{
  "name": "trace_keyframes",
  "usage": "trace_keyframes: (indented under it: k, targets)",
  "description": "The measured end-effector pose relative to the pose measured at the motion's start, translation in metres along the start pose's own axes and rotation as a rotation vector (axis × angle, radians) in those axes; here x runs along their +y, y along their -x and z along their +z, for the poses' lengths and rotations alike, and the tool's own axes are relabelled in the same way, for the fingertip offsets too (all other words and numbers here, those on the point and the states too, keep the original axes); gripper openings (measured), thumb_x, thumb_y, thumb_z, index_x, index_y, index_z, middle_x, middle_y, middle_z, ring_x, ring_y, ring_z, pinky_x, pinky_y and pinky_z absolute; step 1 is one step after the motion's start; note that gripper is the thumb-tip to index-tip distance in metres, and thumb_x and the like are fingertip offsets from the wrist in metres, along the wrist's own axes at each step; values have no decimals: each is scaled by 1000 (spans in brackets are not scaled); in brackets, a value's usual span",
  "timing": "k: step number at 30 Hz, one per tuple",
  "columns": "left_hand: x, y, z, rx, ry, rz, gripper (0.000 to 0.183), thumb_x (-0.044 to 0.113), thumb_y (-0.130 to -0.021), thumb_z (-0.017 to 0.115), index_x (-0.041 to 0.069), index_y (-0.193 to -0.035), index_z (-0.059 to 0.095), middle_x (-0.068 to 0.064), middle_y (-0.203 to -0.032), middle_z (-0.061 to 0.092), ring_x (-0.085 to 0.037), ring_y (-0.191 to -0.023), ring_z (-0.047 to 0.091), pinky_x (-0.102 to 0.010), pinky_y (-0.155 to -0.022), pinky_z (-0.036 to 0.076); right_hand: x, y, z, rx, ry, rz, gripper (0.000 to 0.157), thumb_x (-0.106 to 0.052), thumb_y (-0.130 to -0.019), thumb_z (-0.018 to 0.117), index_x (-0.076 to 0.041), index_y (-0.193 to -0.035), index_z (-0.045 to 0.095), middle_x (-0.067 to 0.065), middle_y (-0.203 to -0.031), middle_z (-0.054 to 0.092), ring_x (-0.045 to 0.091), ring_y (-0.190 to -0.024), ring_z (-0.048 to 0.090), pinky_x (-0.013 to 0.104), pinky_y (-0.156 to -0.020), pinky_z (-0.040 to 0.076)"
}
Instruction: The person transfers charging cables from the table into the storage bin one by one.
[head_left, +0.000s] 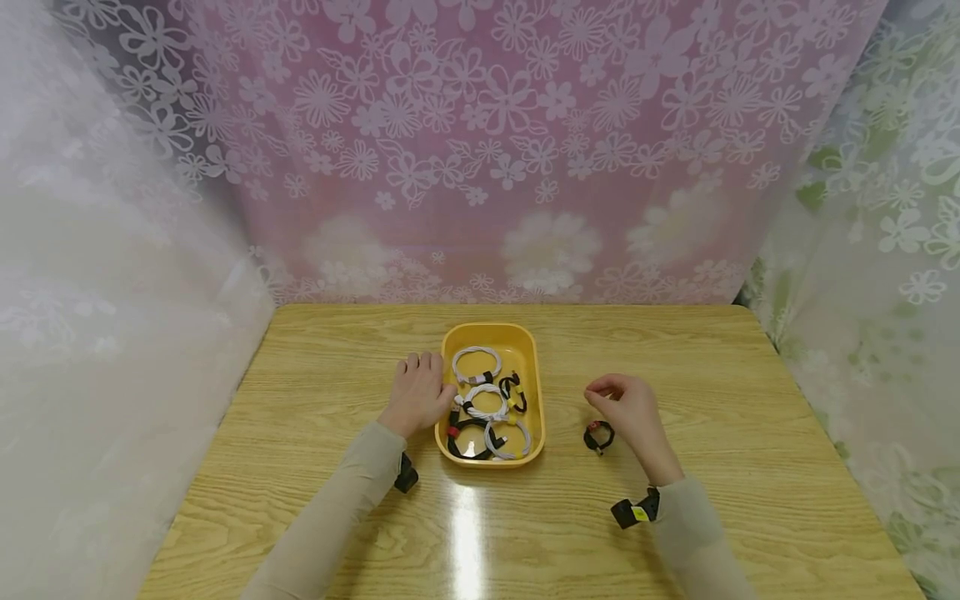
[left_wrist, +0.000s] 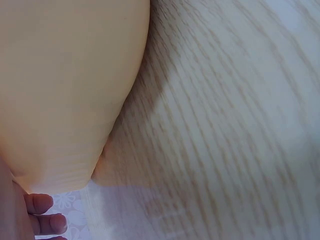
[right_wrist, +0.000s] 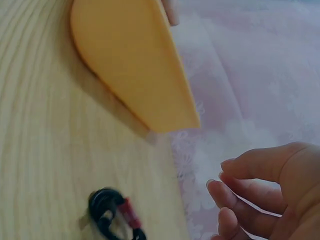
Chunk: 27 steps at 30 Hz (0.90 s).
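A yellow tray (head_left: 537,400) stands mid-table with several coiled cables in it, white ones (head_left: 477,348) and black ones among them. My left hand (head_left: 417,395) is at the tray's left side and holds its rim, thumb over the edge; the left wrist view shows only some fingertips (left_wrist: 44,204) beside the tray's wall. To the tray's right, my right hand (head_left: 628,415) hovers with loosely bent fingers and nothing between them. Just below and left of that hand, a small black coiled cable (head_left: 587,438) with a red tie (right_wrist: 129,212) lies on the table, apart from the fingers.
The wood-grain table (head_left: 337,333) reaches back to a pink floral curtain (head_left: 480,167). Pale patterned curtains hang at the left (head_left: 112,292) and right (head_left: 862,333). Both wrists carry a black camera, and light glares off the table in front of the tray.
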<state>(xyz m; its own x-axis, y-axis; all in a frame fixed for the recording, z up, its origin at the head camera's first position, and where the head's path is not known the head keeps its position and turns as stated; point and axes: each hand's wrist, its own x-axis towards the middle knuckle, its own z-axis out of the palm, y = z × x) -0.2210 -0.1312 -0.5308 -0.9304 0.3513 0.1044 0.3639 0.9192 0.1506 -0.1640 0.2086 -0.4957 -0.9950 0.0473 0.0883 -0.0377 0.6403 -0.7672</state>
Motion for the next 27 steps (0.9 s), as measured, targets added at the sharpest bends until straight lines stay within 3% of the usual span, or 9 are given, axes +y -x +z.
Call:
trace_keyframes:
  k: [6, 15, 27]
  targets:
    - [-1, -1, 1, 2, -5, -2, 19, 22, -92, 50, 10, -87, 37, -8, -84, 35, -29, -77, 32, -39, -72, 22, 21, 5, 0, -26, 21, 27, 16, -11, -89, 70, 0, -100, 74, 12, -93, 70, 24, -78, 58, 30, -61, 46]
    - [-1, -1, 2, 16, 1, 4, 18, 21, -92, 50, 9, -86, 37, -8, -84, 36, -29, -77, 32, -39, -72, 23, 46, 11, 4, -78, 29, 40, 20, -10, -89, 70, 1, -106, 72, 13, -97, 69, 27, -87, 63, 34, -72, 50]
    - [-1, -1, 3, 5, 4, 2, 19, 22, -92, 50, 10, -86, 37, -8, -84, 36, -29, -77, 33, -39, -72, 22, 62, 19, 5, -108, -19, 60, 24, -13, -90, 72, 0, -110, 71, 16, -108, 67, 29, -95, 64, 42, -82, 52]
